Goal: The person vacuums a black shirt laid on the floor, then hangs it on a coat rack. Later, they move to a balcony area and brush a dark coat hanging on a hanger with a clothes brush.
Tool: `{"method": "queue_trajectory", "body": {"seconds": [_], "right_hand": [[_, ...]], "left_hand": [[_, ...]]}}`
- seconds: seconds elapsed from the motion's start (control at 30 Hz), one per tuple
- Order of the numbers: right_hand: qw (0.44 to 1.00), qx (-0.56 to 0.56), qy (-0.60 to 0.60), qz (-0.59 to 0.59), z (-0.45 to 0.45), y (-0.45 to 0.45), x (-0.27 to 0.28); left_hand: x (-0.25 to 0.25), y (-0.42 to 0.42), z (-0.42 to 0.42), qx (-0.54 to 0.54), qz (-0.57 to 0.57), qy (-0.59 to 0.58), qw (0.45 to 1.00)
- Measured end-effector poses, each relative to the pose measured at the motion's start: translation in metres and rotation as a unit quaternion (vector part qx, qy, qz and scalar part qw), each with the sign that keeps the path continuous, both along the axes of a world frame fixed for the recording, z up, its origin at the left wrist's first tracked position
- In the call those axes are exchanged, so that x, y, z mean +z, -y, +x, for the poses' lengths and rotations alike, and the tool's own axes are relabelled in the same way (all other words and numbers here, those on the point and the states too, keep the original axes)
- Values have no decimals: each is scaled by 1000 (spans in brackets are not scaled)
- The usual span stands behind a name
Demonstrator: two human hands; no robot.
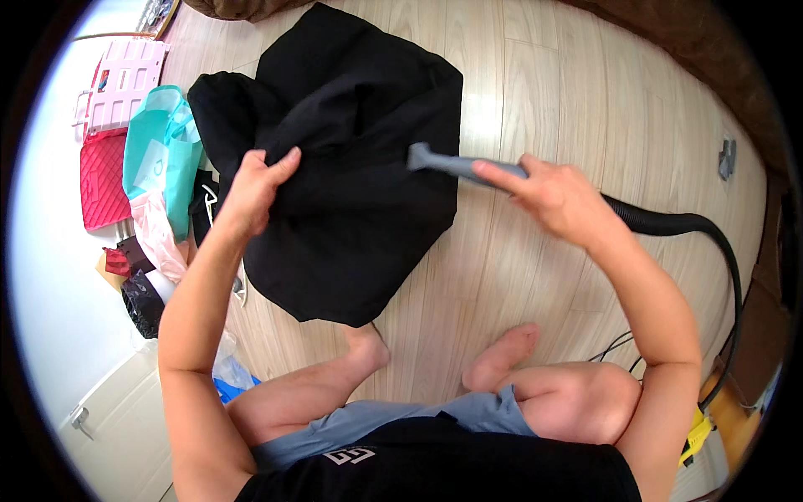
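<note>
A large piece of black fabric, maybe a garment or cover, is spread in folds over the floor before me. My left hand grips its left side, thumb lying on top of the cloth. In my right hand is the grey handle of a vacuum cleaner nozzle. The nozzle's flared tip is over the right part of the fabric; whether it touches is hard to tell. Behind my right hand a black ribbed hose curves down the right side.
At left stand a turquoise bag, a pink plastic crate and a red quilted item. A yellow machine part sits lower right, by the hose end. A small grey piece lies on the wood floor.
</note>
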State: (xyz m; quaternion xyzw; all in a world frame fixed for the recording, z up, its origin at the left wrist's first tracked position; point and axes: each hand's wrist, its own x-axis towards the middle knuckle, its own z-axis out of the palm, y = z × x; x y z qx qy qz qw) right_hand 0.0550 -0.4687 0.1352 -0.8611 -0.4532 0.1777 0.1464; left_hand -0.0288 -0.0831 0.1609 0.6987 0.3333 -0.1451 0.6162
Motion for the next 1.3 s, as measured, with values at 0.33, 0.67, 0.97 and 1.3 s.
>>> {"method": "queue_trajectory", "body": {"seconds": [0.33,0.67,0.97,1.3], "right_hand": [[999,-33,21,-8,0,3,-10],[997,-40,39,53,0,-9,-24],[993,-84,48,-60,7,19,-36],[989,31,-108,-92,-74,-1,-26]], "left_hand": [[33,-17,40,-58,60,-55,995],[50,-17,98,-142,137,-110,974],[15,20,195,-215,543,150,798],[-76,38,89,-480,639,307,516]]}}
